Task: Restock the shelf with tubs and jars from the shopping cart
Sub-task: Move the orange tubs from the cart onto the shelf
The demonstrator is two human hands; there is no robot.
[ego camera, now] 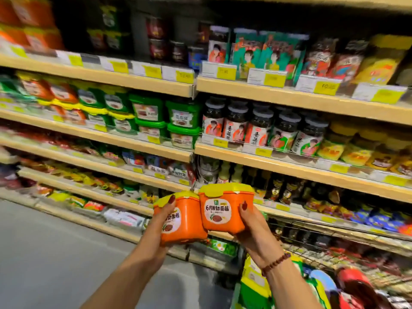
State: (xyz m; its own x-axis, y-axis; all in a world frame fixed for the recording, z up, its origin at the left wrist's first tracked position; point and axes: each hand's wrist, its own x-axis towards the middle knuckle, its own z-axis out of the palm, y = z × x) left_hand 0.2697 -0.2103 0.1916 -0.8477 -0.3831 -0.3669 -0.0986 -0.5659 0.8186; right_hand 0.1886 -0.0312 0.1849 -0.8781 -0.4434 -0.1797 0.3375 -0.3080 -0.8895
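You face a wooden shelf unit (289, 169). Its middle boards carry stacked green tubs (182, 121), with a row of dark jars (258, 128) to their right; yellow price tags (274, 80) line the edges.

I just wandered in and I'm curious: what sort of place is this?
Most likely a supermarket aisle: long wooden shelves edged with yellow price tags, rows of lidded sauce jars, and stacked green tubs.

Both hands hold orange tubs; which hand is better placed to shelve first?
Probably the left. The left hand grips its tub on the side nearer the shelved orange tubs, up-left; the right hand would reach across.
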